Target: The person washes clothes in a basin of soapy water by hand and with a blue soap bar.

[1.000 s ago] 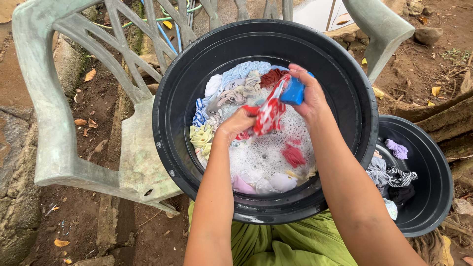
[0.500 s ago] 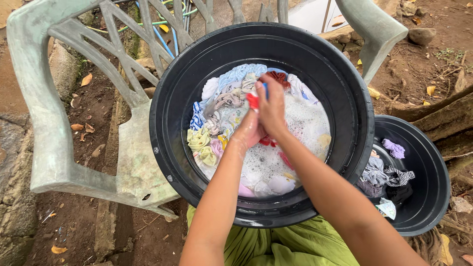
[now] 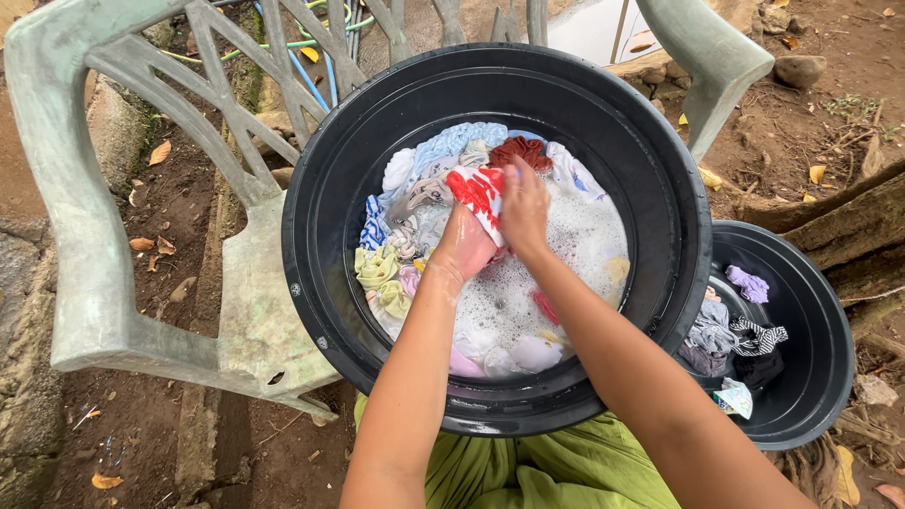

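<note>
Outdoor setting: bare earth with fallen leaves, a weathered green plastic chair (image 3: 104, 236) tipped against a large black basin (image 3: 660, 170). The basin holds suds and mixed small garments. A smaller black basin (image 3: 820, 377) just beside it, at right, holds a few wrung pieces.

Step in hand, by my reading: scrubbing one item. The left hand (image 3: 464, 243) and right hand (image 3: 524, 209) are pressed together over the water, fingers closed on a red-and-white cloth (image 3: 479, 193), which sits above the suds near the basin's centre.

Next move calls for a firm two-handed grip and rubbing the cloth against itself.

Not verifiable: the lower part of the cloth, hidden behind the hands; whether the right hand also holds anything else; garments beneath the foam.
</note>
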